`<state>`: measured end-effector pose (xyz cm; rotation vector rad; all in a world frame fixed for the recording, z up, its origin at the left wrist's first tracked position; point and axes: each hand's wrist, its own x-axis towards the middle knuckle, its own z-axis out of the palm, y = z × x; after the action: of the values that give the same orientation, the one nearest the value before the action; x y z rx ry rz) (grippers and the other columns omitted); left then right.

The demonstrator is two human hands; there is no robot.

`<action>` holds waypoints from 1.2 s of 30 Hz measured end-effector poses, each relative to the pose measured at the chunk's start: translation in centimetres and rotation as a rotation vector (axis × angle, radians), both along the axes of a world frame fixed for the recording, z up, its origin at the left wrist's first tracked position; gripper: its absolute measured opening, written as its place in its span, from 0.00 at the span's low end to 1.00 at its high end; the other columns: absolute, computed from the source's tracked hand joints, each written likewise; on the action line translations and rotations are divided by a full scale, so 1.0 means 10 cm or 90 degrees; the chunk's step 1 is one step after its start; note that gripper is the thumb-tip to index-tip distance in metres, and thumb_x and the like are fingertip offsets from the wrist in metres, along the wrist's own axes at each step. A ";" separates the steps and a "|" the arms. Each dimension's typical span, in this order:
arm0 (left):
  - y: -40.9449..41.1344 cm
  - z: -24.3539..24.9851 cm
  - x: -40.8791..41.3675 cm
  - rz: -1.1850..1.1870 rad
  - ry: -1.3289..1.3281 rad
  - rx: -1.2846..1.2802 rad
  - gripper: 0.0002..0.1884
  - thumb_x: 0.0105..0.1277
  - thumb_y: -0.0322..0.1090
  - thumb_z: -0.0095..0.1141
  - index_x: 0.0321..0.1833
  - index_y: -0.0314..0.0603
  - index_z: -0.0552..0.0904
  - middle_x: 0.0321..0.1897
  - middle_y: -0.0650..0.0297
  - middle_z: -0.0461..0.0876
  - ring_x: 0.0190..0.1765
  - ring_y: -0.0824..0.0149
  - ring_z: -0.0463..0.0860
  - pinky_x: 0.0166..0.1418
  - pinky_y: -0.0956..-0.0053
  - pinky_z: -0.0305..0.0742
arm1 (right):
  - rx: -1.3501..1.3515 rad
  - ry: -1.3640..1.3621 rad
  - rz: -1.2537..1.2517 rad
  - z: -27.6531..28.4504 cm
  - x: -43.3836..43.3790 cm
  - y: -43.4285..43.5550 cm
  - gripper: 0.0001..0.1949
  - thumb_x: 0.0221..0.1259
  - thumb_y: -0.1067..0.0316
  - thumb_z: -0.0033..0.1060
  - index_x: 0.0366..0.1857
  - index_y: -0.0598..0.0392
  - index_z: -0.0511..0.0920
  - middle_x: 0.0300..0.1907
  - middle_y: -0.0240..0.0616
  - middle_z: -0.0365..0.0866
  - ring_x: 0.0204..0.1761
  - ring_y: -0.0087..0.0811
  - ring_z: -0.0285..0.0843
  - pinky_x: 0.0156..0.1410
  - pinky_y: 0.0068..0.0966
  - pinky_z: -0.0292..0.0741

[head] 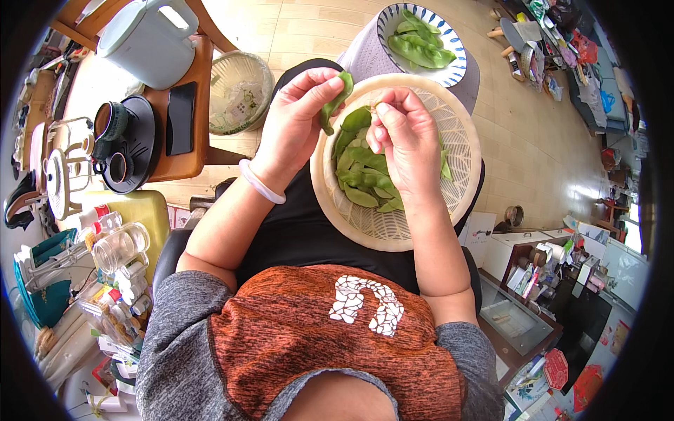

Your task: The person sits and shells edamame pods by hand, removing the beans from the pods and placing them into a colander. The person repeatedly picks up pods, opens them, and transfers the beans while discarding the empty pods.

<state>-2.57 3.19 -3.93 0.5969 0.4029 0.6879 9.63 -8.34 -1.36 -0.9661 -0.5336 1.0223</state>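
A flat green bean pod (337, 102) is pinched upright between the thumb and fingers of my left hand (303, 108), above the left rim of a cream plastic basket (329, 205). My right hand (404, 134) hovers over the basket, thumb and forefinger pressed together on what looks like a thin strand (374, 105), too small to make out well. Inside the basket, on my lap, lie several flat green pods (363, 171), partly hidden by my right hand. Beyond it, a white bowl with blue marks (457, 39) holds more green pods (418, 47).
The bowl rests on a lilac-grey stool (471, 92). At left, a wooden chair (202, 58) bears an electric kettle (152, 47), a black phone (180, 118) and a dark tray (150, 150) with cups. A lined waste bin (239, 94) stands beside it. Glass jars (121, 247) crowd the lower left.
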 end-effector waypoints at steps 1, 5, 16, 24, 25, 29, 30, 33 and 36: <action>0.01 -0.01 -0.01 -0.016 -0.015 -0.032 0.05 0.74 0.30 0.59 0.48 0.40 0.82 0.39 0.65 0.83 0.40 0.72 0.79 0.47 0.76 0.75 | -0.013 -0.025 0.000 0.02 0.00 0.00 0.03 0.73 0.72 0.57 0.45 0.57 0.77 0.35 0.31 0.77 0.29 0.17 0.73 0.34 0.17 0.74; 0.05 -0.05 -0.03 -0.009 -0.058 -0.105 0.04 0.76 0.34 0.57 0.46 0.42 0.80 0.37 0.66 0.80 0.39 0.71 0.76 0.42 0.76 0.72 | -0.055 -0.128 -0.005 0.09 -0.02 0.04 0.05 0.72 0.74 0.58 0.46 0.58 0.77 0.36 0.32 0.78 0.30 0.18 0.75 0.35 0.17 0.76; -0.21 -0.14 -0.37 0.239 0.010 -0.145 0.03 0.77 0.32 0.50 0.42 0.45 0.74 0.32 0.67 0.73 0.31 0.72 0.70 0.37 0.75 0.67 | -0.148 -0.396 0.280 -0.44 -0.21 1.82 0.12 0.66 0.77 0.60 0.52 0.63 0.76 0.44 0.39 0.81 0.41 0.26 0.82 0.44 0.22 0.81; -0.20 -0.05 -0.53 0.244 -0.027 -0.111 0.02 0.77 0.32 0.49 0.47 0.43 0.74 0.35 0.65 0.75 0.35 0.69 0.73 0.43 0.71 0.69 | -0.187 -0.312 0.417 -0.53 -0.45 2.26 0.25 0.71 0.76 0.49 0.72 0.61 0.65 0.65 0.52 0.75 0.49 0.38 0.87 0.52 0.30 0.86; -0.18 -0.06 -0.52 0.243 -0.027 -0.110 0.03 0.77 0.32 0.49 0.47 0.43 0.74 0.35 0.65 0.75 0.35 0.69 0.73 0.43 0.71 0.69 | -0.185 -0.299 0.422 -0.52 -0.41 2.22 0.24 0.72 0.75 0.49 0.71 0.61 0.67 0.64 0.51 0.76 0.49 0.37 0.87 0.52 0.30 0.86; -0.16 -0.09 -0.43 0.221 -0.051 -0.130 0.03 0.76 0.31 0.49 0.49 0.43 0.74 0.35 0.64 0.75 0.37 0.67 0.75 0.44 0.71 0.69 | -0.173 -0.334 0.429 -0.54 -0.32 2.13 0.18 0.74 0.71 0.50 0.65 0.61 0.74 0.55 0.44 0.82 0.47 0.33 0.87 0.51 0.27 0.85; -0.16 -0.09 -0.40 0.212 -0.055 -0.141 0.04 0.76 0.31 0.49 0.49 0.43 0.73 0.35 0.64 0.75 0.37 0.67 0.75 0.44 0.71 0.69 | -0.156 -0.357 0.421 -0.55 -0.32 2.12 0.16 0.75 0.70 0.50 0.62 0.60 0.76 0.53 0.42 0.83 0.46 0.31 0.86 0.50 0.27 0.85; -0.15 -0.06 -0.36 0.223 -0.087 -0.128 0.05 0.75 0.30 0.50 0.50 0.43 0.74 0.36 0.63 0.77 0.37 0.66 0.76 0.45 0.70 0.71 | -0.147 -0.391 0.387 -0.52 -0.35 2.08 0.14 0.77 0.65 0.51 0.56 0.60 0.80 0.47 0.39 0.84 0.42 0.27 0.84 0.47 0.24 0.83; 0.04 -0.03 -0.43 0.351 -0.058 -0.058 0.07 0.74 0.29 0.55 0.52 0.43 0.76 0.45 0.60 0.82 0.42 0.63 0.81 0.49 0.69 0.77 | -0.121 -0.373 0.337 -0.41 -0.31 1.81 0.17 0.79 0.54 0.51 0.51 0.58 0.82 0.41 0.36 0.84 0.39 0.24 0.81 0.45 0.22 0.81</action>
<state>-6.91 3.62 -4.23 0.3627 0.5165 1.2128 6.52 9.75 -5.44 -1.3412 -1.2425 1.2697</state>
